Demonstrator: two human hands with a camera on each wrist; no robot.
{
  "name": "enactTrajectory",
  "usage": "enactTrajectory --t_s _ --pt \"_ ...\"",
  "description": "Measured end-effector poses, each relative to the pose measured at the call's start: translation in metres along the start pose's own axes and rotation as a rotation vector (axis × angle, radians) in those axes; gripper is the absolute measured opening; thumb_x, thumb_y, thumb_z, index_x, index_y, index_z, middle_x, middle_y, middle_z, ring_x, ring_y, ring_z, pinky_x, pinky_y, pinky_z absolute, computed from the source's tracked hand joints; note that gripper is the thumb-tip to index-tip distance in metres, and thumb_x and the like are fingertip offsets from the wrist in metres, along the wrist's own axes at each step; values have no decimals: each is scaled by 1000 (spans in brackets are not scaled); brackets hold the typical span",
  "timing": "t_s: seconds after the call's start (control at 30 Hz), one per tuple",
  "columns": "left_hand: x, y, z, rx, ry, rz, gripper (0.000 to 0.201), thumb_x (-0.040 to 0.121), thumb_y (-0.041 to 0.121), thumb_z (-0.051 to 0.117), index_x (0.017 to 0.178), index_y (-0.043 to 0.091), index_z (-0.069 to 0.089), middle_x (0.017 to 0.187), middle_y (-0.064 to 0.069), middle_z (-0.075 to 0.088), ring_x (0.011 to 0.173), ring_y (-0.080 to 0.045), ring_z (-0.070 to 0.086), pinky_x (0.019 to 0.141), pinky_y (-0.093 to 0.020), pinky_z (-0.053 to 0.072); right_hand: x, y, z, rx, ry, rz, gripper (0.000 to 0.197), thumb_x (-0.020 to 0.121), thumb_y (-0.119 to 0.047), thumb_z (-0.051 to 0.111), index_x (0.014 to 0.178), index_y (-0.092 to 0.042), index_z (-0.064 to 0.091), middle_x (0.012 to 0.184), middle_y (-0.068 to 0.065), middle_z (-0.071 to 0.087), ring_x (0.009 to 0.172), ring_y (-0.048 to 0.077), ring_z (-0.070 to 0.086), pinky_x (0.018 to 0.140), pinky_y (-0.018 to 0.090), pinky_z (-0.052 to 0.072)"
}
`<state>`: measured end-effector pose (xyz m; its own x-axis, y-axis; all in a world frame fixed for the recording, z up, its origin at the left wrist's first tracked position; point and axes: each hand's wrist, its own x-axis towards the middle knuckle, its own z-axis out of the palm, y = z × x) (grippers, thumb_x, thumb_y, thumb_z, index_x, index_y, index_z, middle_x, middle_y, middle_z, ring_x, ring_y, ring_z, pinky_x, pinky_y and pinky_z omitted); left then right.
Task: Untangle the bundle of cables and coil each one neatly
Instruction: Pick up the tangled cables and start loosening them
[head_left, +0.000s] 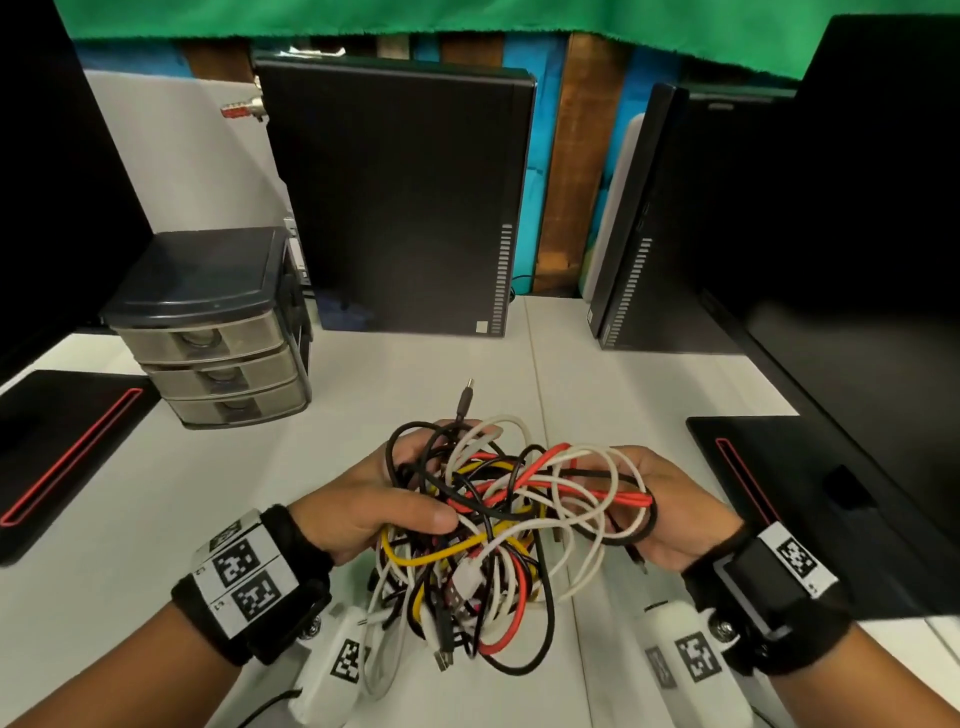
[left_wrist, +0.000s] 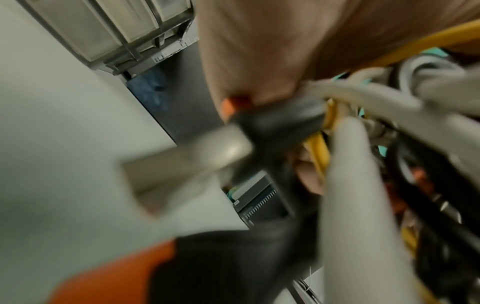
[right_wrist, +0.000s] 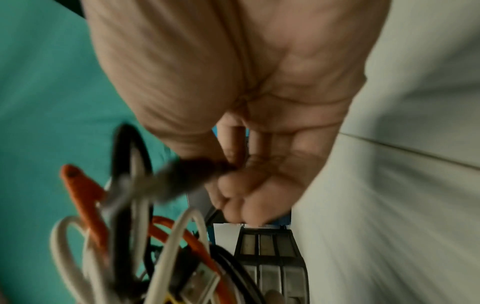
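Both hands hold the cable bundle above the table: left hand clutches its middle, right hand curls round outer loops, apparently hunting a free end.

No word, brand name or number can be read with certainty. The white blocks on the left wristband carry square black-and-white code markers, and beside them stand tiny marks too small to read. Similar code markers stand on the right wristband and on the two white units under the wrists. The black computer case has a small square sticker at its lower corner, unreadable.
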<state>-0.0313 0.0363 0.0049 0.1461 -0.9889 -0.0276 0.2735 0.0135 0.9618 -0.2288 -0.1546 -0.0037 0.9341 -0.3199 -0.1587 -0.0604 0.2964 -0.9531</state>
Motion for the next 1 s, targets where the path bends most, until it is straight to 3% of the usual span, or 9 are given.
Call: enactTrajectory --t_s 0.07,0.1,0.23,0.4,0.53,0.67,0.83,0.93,1.0 --pt "1 -1 1 0 9 -6 80 55 33 95 128 22 65 122 -16 69 110 -31 67 91 -37 53 -1 -1 2 29 51 -30 25 83 -8 74 103 7 72 74 14 71 56 13 65 53 20 54" --pt "2 -2 1 -6 15 -7 78 53 34 96 125 23 68 119 -15 71 107 -30 68 90 -37 54 -1 -2 3 52 62 -58 29 81 -8 74 104 10 70 70 13 71 54 11 66 50 18 53" --pt "4 -7 4 -66 56 -4 69 43 37 98 108 28 77 106 -7 76 94 -20 73 82 -30 56 4 2 8 -60 71 -203 55 57 -35 95 100 -5 78 99 19 75 88 26 73 74 28 59" --pt "6 -13 12 -88 164 -21 46 53 23 79 98 26 80 102 -9 76 93 -23 72 84 -32 55 1 12 13 -82 75 -275 43 73 -25 84 108 0 74 107 21 72 100 32 70 86 35 56" --pt "7 -20 14 -69 208 -48 59 55 22 78 112 9 70 102 -14 74 89 -24 72 83 -35 54 -3 9 22 -113 30 -316 48 73 -41 85 105 -7 76 105 16 73 98 32 70 88 38 56" --pt "7 -16 17 -81 250 -21 42 56 17 81 97 13 74 96 -11 76 84 -21 73 74 -27 57 -1 7 13 -177 63 -310 55 77 -44 82 104 3 72 95 36 65 81 57 59 78 52 51" --pt "10 -9 14 -28 289 -28 63 52 28 84 110 10 68 103 -10 76 93 -22 73 78 -26 56 2 6 6 -158 75 -188 64 66 -52 87 100 0 75 86 24 67 72 32 59 64 36 49" --pt "8 -8 13 -13 298 -37 61 51 29 84 107 14 67 104 -9 76 95 -22 73 82 -29 55 1 8 8 -108 23 -166 57 61 -52 89 95 -9 78 80 6 73 66 14 66 60 26 52" --pt "9 -9 14 -30 299 -40 55 51 27 83 103 15 68 102 -8 77 91 -21 73 77 -26 56 2 11 11 -77 -6 -171 53 62 -49 89 97 -11 79 85 7 76 72 14 70 63 23 55"
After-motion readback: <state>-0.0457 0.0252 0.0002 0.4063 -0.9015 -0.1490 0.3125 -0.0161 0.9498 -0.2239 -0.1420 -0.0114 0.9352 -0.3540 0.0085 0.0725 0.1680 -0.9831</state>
